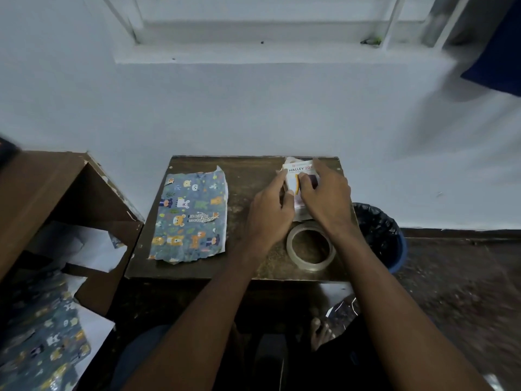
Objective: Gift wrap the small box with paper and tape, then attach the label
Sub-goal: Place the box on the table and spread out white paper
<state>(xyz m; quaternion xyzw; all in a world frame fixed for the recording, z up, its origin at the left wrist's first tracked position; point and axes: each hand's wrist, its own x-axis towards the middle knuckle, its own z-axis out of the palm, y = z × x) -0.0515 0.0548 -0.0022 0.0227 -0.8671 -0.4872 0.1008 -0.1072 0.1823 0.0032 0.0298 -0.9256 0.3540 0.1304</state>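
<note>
The small box [299, 176], at the bench's [248, 176] upper right, is gripped by both the left hand [272, 210] and right hand [324, 193]; it should be centred squarely on the wrapping paper [191, 215].

Desk [253, 258]: dark wood, worn and mottled, matt, top scuffed. Wrapping paper [190, 218]: thin printed paper, blue-grey with cartoon animals, slight sheen, edges ragged and torn. Small box [297, 172]: white printed card, smooth. Tape roll [310, 246]: clear plastic film, glossy, translucent. Bin [400, 249]: blue plastic, lined with a crinkled, shiny black plastic bag [375, 230]. Cardboard box [42, 187]: brown, matt, edges chipped. Wall [253, 108]: painted, matt, pale.
</note>
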